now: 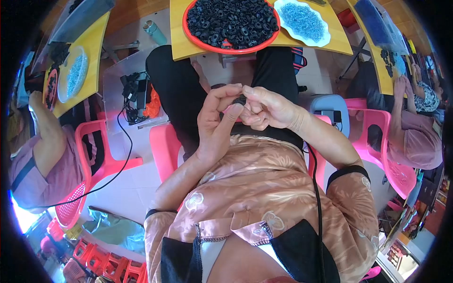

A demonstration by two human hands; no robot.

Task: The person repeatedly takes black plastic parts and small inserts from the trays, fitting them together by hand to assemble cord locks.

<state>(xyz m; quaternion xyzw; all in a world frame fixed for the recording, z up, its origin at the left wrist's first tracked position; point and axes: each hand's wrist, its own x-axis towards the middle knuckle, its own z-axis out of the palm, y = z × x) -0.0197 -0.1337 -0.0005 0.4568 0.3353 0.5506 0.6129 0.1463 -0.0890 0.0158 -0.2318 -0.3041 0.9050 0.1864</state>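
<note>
Both of my hands meet above my lap, in front of the table edge. Between the fingertips is a small black plastic part (240,100), mostly covered by the fingers. My left hand (216,118) pinches it from the left, thumb and forefinger closed. My right hand (272,109) comes in from the other side, its thumb and forefinger pressed together at the part and the other fingers curled. Beyond them a round red tray (188,35) is heaped with black plastic parts (231,21). Beside it stands a white scalloped dish (325,34) of small light-blue pieces (304,22).
The yellow table (178,47) lies just ahead. On the left, a person (47,146) sits on a pink chair (87,160); another person (415,137) works on the right. A clear bin (113,94) with cables, a green bottle (153,32) and a grey-blue stool (332,106) stand nearby.
</note>
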